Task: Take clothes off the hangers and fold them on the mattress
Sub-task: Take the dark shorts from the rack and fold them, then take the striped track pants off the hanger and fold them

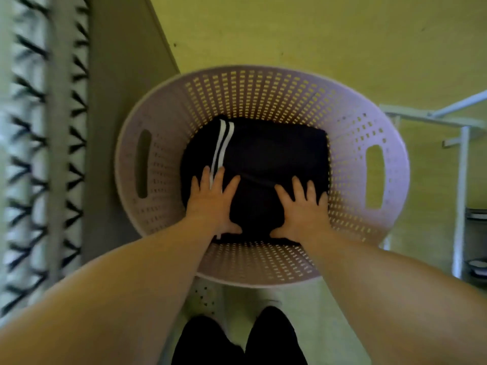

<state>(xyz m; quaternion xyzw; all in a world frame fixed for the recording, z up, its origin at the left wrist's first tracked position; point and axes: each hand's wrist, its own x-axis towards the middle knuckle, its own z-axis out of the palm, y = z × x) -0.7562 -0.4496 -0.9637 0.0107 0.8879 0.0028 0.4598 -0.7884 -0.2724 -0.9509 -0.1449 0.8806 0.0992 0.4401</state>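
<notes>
A folded black garment [268,154] with two white stripes lies at the bottom of a pale pink perforated laundry basket [350,119]. My left hand [213,201] lies flat on the garment's near left part, fingers spread and straight, over the stripes' lower end. My right hand [303,206] presses flat on the near right part, fingers straight too. Both thumbs point inward along the garment's near edge.
The basket stands on a yellow floor [316,35]. To the left runs a mattress [39,154] with a white cover patterned in black, with a grey side. A white metal rack [461,167] stands at the right. My feet in black [237,341] are just below the basket.
</notes>
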